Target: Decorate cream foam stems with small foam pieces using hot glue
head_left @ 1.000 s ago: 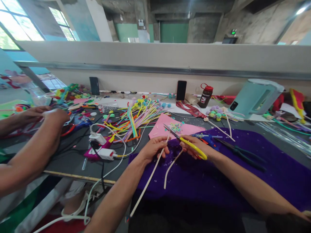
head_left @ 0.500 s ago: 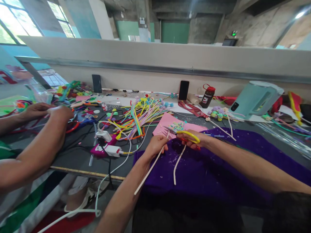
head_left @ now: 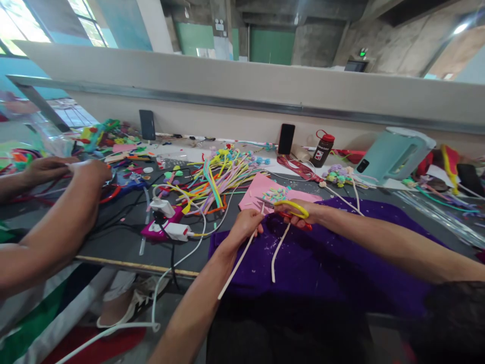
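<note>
Turned a pair of metal scissors (head_left: pixel 301 208) with yellow and red looped handles to a flatter slant within the past second, then barely moved over the latter half of it. Seemingly lined up the blades with the upper tip of a long, thin, cream-coloured strip (head_left: pixel 237 265), apparently steadying for close work at that end; could not confirm contact between blade and tip, nor read the blade opening. Pinched the strip in the closed fingers of the bare left hand (head_left: pixel 245 226) and gripped the scissors in the bare right hand (head_left: pixel 295 215). Held the strip aslant above a deep purple cloth (head_left: pixel 322 273), with its tip against the near part of a flat pink sheet (head_left: pixel 255 188) strewn with small pastel snippets (head_left: pixel 276 193). Looked straight, slender and evenly pale, running down beside the left forearm (head_left: pixel 202 298). Let a second cream-coloured strip (head_left: pixel 278 247), shorter and gently bent, hang below the right fingers, with its upper end hidden.
</note>
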`<state>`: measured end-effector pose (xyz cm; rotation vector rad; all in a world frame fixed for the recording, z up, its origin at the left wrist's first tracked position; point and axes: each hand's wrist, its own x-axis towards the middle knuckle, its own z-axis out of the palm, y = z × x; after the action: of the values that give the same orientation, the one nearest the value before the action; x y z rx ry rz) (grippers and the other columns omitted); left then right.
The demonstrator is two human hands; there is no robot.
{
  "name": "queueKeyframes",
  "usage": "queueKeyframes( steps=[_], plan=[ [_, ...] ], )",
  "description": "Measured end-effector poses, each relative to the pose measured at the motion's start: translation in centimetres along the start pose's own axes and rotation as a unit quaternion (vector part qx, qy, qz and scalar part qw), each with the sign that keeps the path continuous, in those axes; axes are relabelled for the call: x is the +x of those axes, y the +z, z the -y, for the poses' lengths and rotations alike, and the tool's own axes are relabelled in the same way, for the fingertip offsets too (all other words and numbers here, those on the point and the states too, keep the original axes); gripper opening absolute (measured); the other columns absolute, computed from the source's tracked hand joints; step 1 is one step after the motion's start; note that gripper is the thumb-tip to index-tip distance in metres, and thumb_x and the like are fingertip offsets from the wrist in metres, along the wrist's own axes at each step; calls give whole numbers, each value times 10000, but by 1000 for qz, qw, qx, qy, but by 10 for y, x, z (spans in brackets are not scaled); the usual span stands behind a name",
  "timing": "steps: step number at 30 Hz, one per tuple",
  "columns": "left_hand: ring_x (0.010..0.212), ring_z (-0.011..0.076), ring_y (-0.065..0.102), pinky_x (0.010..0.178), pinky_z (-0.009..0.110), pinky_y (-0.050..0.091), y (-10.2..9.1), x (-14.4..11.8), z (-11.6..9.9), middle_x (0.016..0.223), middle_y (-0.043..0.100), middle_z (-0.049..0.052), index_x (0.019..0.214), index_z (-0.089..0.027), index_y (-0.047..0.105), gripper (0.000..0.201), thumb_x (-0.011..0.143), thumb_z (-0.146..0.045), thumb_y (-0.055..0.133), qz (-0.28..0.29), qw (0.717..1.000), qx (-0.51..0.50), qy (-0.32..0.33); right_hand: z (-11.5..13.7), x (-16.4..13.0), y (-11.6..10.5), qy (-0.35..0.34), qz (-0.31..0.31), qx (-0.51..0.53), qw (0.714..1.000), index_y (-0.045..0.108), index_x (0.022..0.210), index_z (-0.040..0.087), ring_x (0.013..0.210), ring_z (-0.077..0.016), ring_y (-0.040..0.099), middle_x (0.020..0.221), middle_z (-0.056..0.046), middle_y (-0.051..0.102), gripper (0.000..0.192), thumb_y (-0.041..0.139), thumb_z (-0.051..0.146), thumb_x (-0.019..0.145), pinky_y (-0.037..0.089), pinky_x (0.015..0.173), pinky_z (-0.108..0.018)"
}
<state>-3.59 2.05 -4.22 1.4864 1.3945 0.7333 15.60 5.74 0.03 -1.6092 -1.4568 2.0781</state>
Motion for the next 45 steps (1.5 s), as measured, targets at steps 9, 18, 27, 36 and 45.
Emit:
queueKeyframes(
  steps=[9,18,27,36,45],
  plan=[
    [307,73,419,365,187,279,0,-1,-2,435,569,2,607,-135,583,241,738,-314,489,1,1000,-7,-4,-3,-5,5,-20,-30,-9,999,465,804,203,253,-6,282,483,62,462,282,584,451,742,199,231,-103],
    [296,64,395,347,181,262,-3,0,-2,424,549,-20,666,-145,571,208,738,-326,497,-8,999,-36,-8,1,-26,-4,-84,-22,-11,996,460,771,187,322,-26,380,537,47,491,327,596,481,726,318,259,-116],
    [271,34,335,307,165,173,-6,-3,-12,454,515,-63,928,-145,532,313,727,-384,553,50,965,-256,32,-17,-52,13,-131,-46,-54,989,461,936,237,417,-44,473,675,32,522,389,578,535,716,459,336,-155],
    [267,29,340,299,153,164,-5,-4,-11,455,522,-59,966,-132,514,306,756,-354,527,85,954,-281,55,-18,-44,28,-171,-60,-92,979,479,940,225,392,-31,459,660,38,505,417,555,567,714,440,312,-130],
    [264,33,335,306,157,168,-6,-4,-11,445,523,-62,942,-145,526,285,738,-345,532,82,961,-260,42,-16,-43,32,-142,-40,-50,988,450,884,225,329,-16,375,607,63,466,327,523,517,758,348,264,-117]
  ],
)
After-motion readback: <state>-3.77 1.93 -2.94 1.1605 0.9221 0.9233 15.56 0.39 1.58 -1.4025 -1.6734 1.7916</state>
